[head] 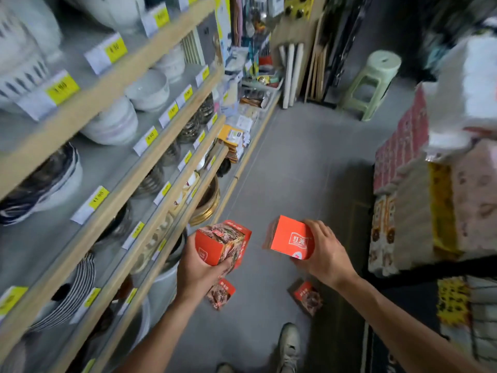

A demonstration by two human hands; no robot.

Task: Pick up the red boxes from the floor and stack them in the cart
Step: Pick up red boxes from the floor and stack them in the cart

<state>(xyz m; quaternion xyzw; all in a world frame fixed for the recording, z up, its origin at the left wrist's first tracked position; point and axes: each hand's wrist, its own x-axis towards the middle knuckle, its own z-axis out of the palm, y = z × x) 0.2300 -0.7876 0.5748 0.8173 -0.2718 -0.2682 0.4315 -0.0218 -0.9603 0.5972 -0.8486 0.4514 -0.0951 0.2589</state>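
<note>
My left hand [199,273] grips a red box [222,242] with a food picture on its side, held above the grey floor. My right hand [322,254] grips a second red box [289,236] whose plain red face with a white logo points up. Two more red boxes lie on the floor below: one [221,293] under my left hand, the other [308,297] under my right wrist. No cart is in view.
Wooden shelves [150,168] with bowls and yellow price tags line the left side. Stacked packaged goods [419,200] stand on the right. A green plastic stool [372,82] sits at the far end of the aisle. My shoe [289,345] is on the floor near the bottom.
</note>
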